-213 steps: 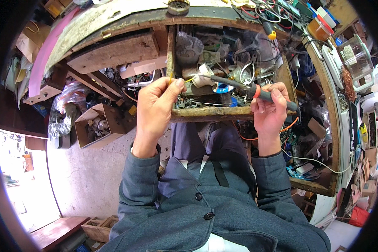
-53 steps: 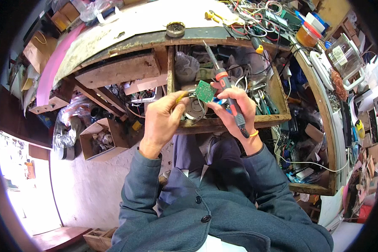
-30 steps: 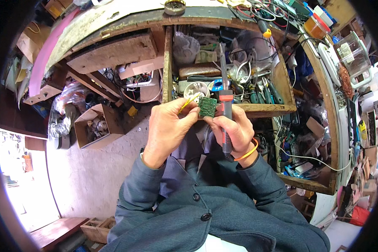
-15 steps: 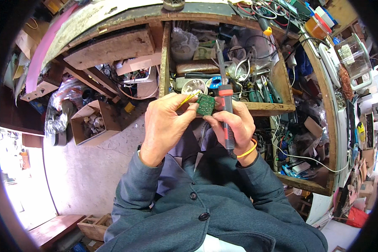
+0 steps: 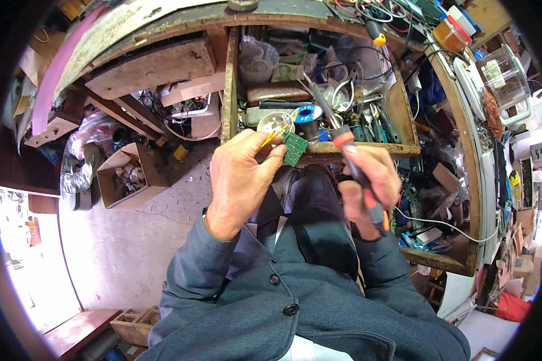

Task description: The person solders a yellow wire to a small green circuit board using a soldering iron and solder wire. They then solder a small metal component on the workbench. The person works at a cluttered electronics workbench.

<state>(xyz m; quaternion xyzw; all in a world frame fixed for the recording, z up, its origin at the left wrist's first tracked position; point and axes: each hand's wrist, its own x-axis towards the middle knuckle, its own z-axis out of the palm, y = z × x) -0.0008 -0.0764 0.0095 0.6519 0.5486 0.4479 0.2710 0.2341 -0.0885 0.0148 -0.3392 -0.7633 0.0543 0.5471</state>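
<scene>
Pinching a small green circuit board point(image 5: 295, 150) by its left edge, your left hand point(image 5: 238, 180) sits just left of the frame's centre, thumb and forefinger pressed together. The board is at the middle of the frame, tilted, with rows of solder dots on the side that shows. Thin yellow wires point(image 5: 273, 136) run beside those fingertips; whether they join the board, you cannot tell from this view. Your right hand point(image 5: 379, 174), right of centre and slightly blurred, has its fingers curled around the dark and red handle of a soldering iron point(image 5: 345, 139). The iron slants toward the upper left, its metal tip apart from the board and overlapping the view of an open wooden drawer point(image 5: 367, 149). That drawer fills the upper middle of the frame. In it are a blue-flanged spool point(image 5: 308, 113), a round whitish cup point(image 5: 275, 122) just to the spool's left, a brown block point(image 5: 278, 94) behind them, and green-handled tools point(image 5: 391, 127) toward the right. At the left of the frame, a cardboard box point(image 5: 111, 182) of small parts rests on the pale floor point(image 5: 132, 246). Your dark jacket point(image 5: 241, 289) spans the lower middle
</scene>
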